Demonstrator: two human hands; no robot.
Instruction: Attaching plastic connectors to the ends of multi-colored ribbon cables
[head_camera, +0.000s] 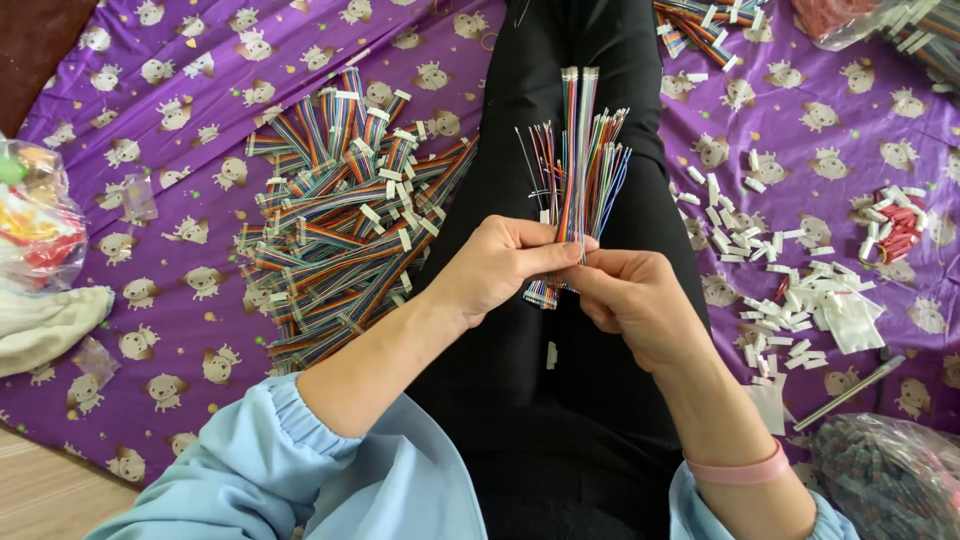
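Note:
My left hand (500, 265) grips a bundle of thin multicoloured ribbon wires (580, 150) that stands upright over my black-clad legs (560, 60). Its lower end (542, 293) pokes out below my fingers. My right hand (630, 300) touches the bundle from the right, thumb and fingertips pinching the wires just beside my left thumb. A pink band (740, 470) sits on my right wrist. Both arms wear light blue sleeves (280, 460).
A heap of finished multicoloured cable pieces with white connectors (340, 220) lies on the purple patterned cloth (180, 120) at left. Loose white connectors (790, 290) are scattered at right. Plastic bags sit at the left edge (35, 215) and bottom right (890, 480). More cables (700, 25) lie at top right.

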